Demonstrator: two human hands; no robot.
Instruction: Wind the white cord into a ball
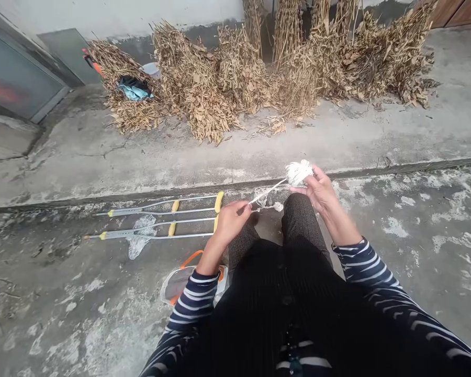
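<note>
My right hand (317, 189) grips a fluffy white ball of cotton yarn (299, 173) at its fingertips, above my right knee. My left hand (230, 222) is closed on a taut white yarn strand (269, 191) that runs up to the ball. A loose white yarn tangle (262, 200) lies just beyond my knees, near the left hand. Both hands are over my dark trousers (300, 222), and my striped sleeves reach to the wrists.
A pair of metal crutches (157, 220) with yellow grips lies on the concrete to my left, over a clear plastic sheet (140, 238). An orange-handled bag (188, 280) sits by my left leg. Bundled dried plants (235, 73) stand beyond a raised concrete step (220, 175).
</note>
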